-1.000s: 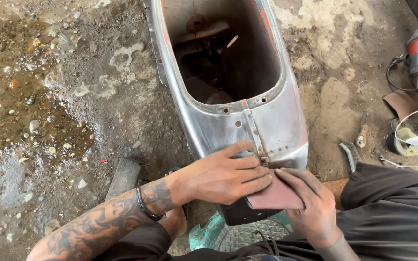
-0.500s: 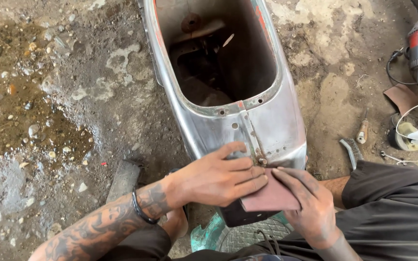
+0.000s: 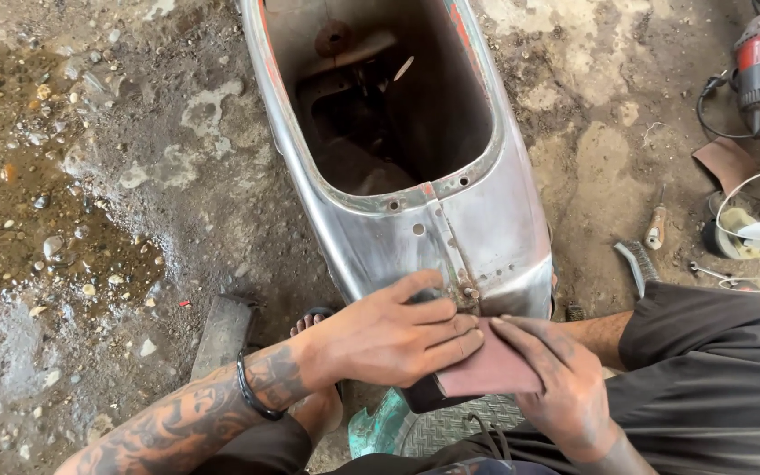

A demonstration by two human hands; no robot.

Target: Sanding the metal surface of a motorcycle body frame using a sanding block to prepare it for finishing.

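Since the earlier frame, our hands have barely shifted on the shell (image 3: 494,229). Head view, lower centre: left hand (image 3: 393,339) lies fingers together, pressing the sandpaper (image 3: 490,374) against the shell's lower edge; right hand (image 3: 556,387) pinches the sheet's right side.

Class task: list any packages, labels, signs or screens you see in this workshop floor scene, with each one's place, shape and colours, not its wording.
None are in view: no package, label, sign or screen.
What shows instead is a bare metal scooter body, reddish-brown sandpaper under both hands, and a red and grey power tool at the upper right.
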